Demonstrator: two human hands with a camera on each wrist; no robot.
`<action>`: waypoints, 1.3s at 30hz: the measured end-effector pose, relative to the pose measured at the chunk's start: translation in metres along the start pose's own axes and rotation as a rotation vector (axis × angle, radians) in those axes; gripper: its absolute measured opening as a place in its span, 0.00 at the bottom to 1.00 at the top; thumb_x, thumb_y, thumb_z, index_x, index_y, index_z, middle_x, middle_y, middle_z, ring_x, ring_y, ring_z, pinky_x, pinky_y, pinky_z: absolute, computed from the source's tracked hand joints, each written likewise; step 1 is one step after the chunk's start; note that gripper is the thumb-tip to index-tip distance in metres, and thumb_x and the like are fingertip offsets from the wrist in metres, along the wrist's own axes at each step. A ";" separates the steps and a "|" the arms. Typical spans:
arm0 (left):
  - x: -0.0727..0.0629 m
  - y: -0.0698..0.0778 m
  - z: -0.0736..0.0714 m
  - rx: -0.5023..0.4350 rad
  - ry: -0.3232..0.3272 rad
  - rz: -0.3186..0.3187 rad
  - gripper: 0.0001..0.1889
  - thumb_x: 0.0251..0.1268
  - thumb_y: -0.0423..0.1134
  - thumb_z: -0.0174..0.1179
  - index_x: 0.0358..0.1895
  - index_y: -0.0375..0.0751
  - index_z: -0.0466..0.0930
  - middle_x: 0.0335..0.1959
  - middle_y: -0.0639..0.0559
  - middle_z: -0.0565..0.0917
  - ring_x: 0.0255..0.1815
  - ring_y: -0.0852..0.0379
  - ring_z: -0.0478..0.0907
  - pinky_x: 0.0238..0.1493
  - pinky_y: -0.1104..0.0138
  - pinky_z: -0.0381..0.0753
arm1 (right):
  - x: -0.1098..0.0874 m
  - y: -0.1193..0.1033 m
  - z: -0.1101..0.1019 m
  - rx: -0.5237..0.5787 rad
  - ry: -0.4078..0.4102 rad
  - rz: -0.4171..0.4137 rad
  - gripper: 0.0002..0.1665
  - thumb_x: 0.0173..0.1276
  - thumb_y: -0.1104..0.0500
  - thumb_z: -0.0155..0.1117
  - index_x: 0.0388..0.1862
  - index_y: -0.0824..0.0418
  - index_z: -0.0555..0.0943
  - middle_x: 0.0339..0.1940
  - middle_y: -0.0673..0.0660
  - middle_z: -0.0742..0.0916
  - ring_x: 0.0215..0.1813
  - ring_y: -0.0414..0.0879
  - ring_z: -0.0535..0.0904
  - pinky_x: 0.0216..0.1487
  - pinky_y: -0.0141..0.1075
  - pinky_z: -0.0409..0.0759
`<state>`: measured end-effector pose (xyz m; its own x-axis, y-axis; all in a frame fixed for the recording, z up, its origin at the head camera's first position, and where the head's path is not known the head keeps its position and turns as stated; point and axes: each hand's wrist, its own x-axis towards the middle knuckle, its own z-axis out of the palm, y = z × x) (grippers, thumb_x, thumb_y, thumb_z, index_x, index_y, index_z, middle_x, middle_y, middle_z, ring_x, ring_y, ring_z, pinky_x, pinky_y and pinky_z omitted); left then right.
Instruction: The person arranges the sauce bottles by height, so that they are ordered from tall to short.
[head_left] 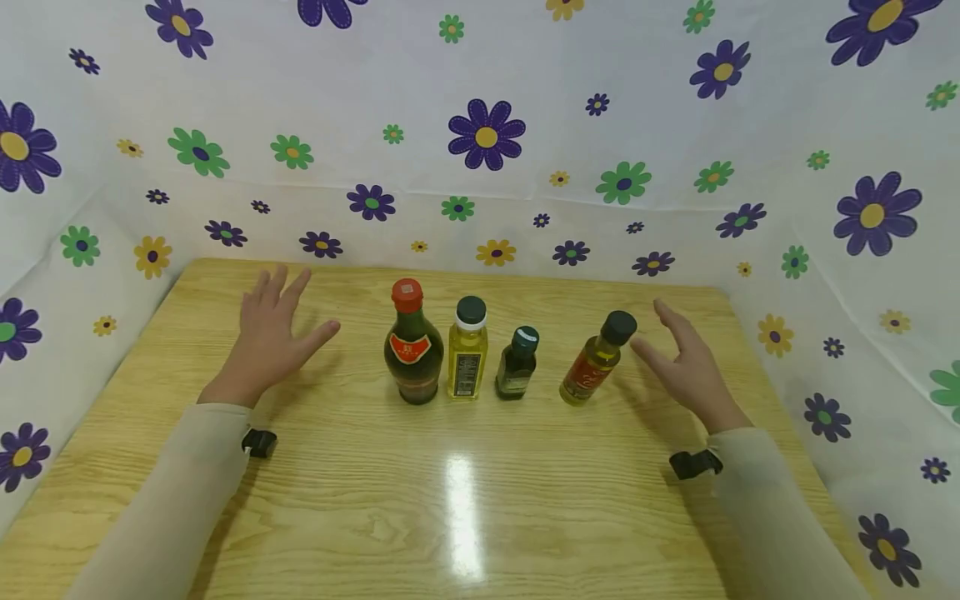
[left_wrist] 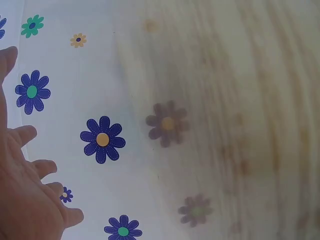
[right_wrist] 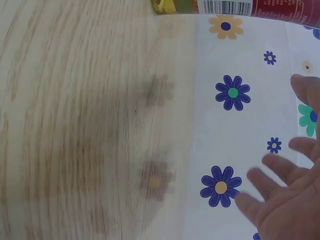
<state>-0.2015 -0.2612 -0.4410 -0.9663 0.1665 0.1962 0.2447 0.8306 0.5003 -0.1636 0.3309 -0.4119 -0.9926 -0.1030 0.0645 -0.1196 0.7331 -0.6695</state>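
Four bottles would exceed a plain count, so several stand in a row on the wooden table. Leftmost is a dark, round-bellied bottle with a red cap. Beside it stands a yellow oil bottle with a dark cap, then a small dark green bottle. At the right, a red-labelled oil bottle with a black cap is nearest my right hand; its lower part shows in the right wrist view. My left hand is spread, left of the red-capped bottle. Both hands hold nothing.
A white cloth printed with flowers hangs behind the table and along both sides. Black wrist straps sit at my sleeve cuffs. Light glares on the tabletop in front of the bottles.
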 end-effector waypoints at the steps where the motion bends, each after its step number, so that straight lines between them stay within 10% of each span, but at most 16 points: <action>1: -0.001 0.001 0.000 -0.012 -0.002 0.002 0.50 0.70 0.66 0.59 0.86 0.50 0.45 0.85 0.36 0.39 0.85 0.35 0.28 0.77 0.32 0.25 | 0.000 0.000 0.000 0.008 -0.003 -0.014 0.47 0.79 0.43 0.61 0.86 0.56 0.51 0.84 0.66 0.60 0.80 0.70 0.56 0.74 0.70 0.58; 13: -0.003 0.008 -0.004 -0.207 -0.050 -0.002 0.48 0.71 0.58 0.65 0.85 0.49 0.47 0.84 0.40 0.50 0.85 0.37 0.39 0.78 0.31 0.45 | -0.010 0.000 0.000 0.264 -0.089 -0.182 0.33 0.79 0.64 0.60 0.79 0.64 0.63 0.75 0.62 0.73 0.74 0.45 0.69 0.68 0.22 0.71; 21: -0.008 0.029 -0.007 -0.376 -0.067 0.028 0.45 0.72 0.51 0.67 0.84 0.52 0.50 0.84 0.48 0.54 0.83 0.41 0.49 0.78 0.34 0.52 | -0.016 -0.005 0.009 0.371 -0.217 -0.320 0.39 0.75 0.73 0.60 0.81 0.60 0.60 0.75 0.47 0.72 0.74 0.34 0.67 0.73 0.26 0.68; 39: -0.020 0.078 0.001 -0.682 -0.100 0.221 0.42 0.69 0.30 0.67 0.82 0.46 0.56 0.80 0.52 0.63 0.81 0.49 0.57 0.80 0.48 0.56 | -0.029 -0.037 0.029 0.488 -0.066 -0.322 0.30 0.72 0.77 0.60 0.72 0.68 0.69 0.66 0.50 0.79 0.69 0.40 0.75 0.70 0.27 0.72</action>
<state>-0.1634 -0.1988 -0.4068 -0.8834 0.3668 0.2917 0.3986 0.2607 0.8793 -0.1299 0.2876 -0.4101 -0.9027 -0.3220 0.2853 -0.3753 0.2654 -0.8881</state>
